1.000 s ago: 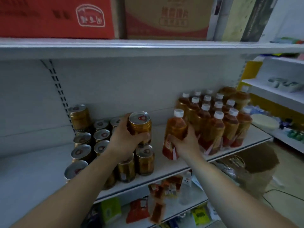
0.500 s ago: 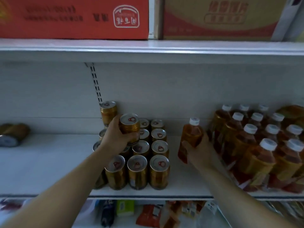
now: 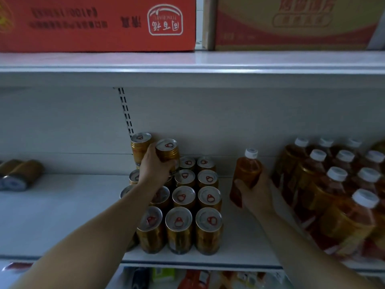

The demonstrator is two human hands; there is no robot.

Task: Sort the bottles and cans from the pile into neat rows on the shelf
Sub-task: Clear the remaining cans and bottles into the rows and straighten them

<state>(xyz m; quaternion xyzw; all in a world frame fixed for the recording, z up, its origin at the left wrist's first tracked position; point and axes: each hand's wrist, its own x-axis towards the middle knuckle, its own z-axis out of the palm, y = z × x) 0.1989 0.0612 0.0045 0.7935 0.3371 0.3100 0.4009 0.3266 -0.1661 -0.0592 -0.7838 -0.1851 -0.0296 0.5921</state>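
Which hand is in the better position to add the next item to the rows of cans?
The left hand. It already grips a gold can raised directly over the can rows. The right hand holds a tea bottle in the gap beside the bottle group, so it suits the bottles instead.

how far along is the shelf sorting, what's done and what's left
Mostly done, it seems. Done: gold cans stand in rows mid-shelf, and bottles are grouped in rows on the right. In hand: the left hand holds a can above the can block; the right hand holds a bottle beside the bottle group. Left: placing both, plus the items lying on their sides at far left.
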